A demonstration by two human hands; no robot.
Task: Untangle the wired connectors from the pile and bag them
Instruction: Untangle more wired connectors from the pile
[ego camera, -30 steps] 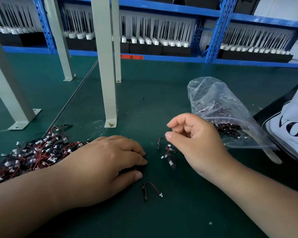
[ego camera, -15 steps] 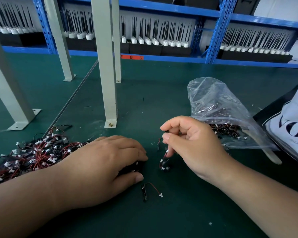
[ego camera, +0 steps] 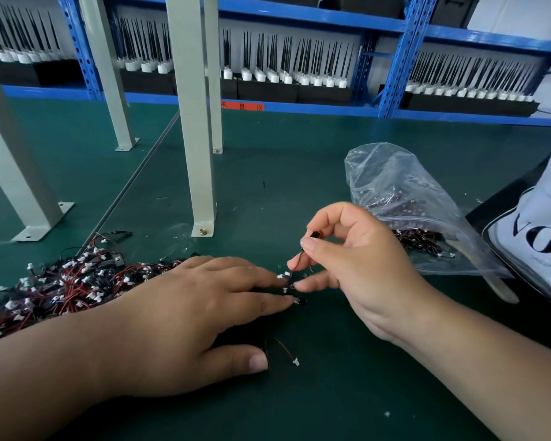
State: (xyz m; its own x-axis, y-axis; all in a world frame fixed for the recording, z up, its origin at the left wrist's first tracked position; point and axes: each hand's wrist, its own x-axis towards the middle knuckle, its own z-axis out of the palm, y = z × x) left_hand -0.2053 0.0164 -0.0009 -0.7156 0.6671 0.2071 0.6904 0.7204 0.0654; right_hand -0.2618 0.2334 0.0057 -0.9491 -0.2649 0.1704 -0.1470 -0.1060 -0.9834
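Right hand [ego camera: 363, 259] pinches a small black connector on thin red-and-black wires [ego camera: 314, 234].
Left hand [ego camera: 188, 313] lies flat, fingers straight, pressing loose white-plugged connectors [ego camera: 285, 276] onto the dark green surface [ego camera: 331, 393].

A grey post [ego camera: 191, 122] is standing on the green mat [ego camera: 299, 173]. Left of the post's foot, the pile [ego camera: 61, 281] of red-and-black wired connectors is lying spread out. In front of the post, the left hand [ego camera: 185, 313] is lying flat, its straight fingertips resting on a small cluster [ego camera: 283, 276] of connectors. Just right of that, the right hand [ego camera: 357, 259] is pinching one wired connector [ego camera: 314, 235] between thumb and forefinger, above the mat. Farther right of the post, the clear plastic bag [ego camera: 395, 186] is lying on its side, holding connectors. A loose connector [ego camera: 288, 353] is lying beside the left thumb.
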